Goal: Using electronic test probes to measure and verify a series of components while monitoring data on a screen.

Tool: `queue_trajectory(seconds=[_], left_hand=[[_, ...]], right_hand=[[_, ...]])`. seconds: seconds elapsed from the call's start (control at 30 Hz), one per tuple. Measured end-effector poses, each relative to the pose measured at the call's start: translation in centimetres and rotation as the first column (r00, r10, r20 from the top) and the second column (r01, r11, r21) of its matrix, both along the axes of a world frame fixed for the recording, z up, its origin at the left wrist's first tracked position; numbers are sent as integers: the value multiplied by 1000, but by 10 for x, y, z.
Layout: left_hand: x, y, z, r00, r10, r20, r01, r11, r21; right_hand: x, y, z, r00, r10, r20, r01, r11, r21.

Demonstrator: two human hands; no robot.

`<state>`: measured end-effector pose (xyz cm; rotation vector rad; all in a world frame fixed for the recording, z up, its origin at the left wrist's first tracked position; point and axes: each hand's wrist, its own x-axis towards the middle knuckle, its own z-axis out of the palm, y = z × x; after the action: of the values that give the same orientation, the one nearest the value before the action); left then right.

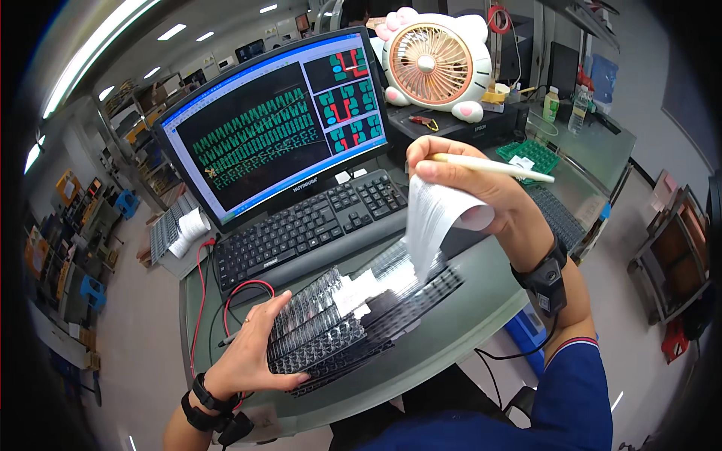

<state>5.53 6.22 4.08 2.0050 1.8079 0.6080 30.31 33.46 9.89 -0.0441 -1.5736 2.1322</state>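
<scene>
My left hand point(254, 347) grips the near-left end of a stack of black plastic trays point(320, 319), thumb at the lower edge and fingers along the upper. The trays have rows of small pockets, and white paper pieces point(359, 292) lie on them. Raised above their far right end, my right hand point(470, 184) is closed on a slender white pen-like stick point(489, 165) and a curled white paper strip point(436, 218) with fine print. That strip hangs down to the trays, where its lower end is blurred. The stick points right.
Behind the trays stand a black keyboard point(308, 229) and a monitor point(248, 128). A white and pink fan point(429, 64) sits on a black printer point(481, 128). Red cables point(199, 301) run along the left. A green tray point(530, 158) and bottles point(579, 109) are at far right.
</scene>
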Motion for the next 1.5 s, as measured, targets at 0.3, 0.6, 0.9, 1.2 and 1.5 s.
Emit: queue_trajectory(seconds=[0.3,0.6,0.9,1.2,1.5], left_hand=[[5,-3,17,985,-47,-165,89,961,261],[64,27,31,299,-26,954,332,940,-78],[8,42,21,-160,-66,985,-319,948,11],[-96,37,37,229,74,971,-533,844,61],[-102,29,40,315,136,939,-550,833,64]], right_hand=[[-26,-1,55,988,-95,-125,108,989,103],[-84,-48,106,953,33,-302,27,981,190],[-58,-69,43,984,-42,-171,112,898,426],[-44,-80,-49,970,-203,135,64,748,661],[-52,-85,-56,974,-206,98,58,639,767]])
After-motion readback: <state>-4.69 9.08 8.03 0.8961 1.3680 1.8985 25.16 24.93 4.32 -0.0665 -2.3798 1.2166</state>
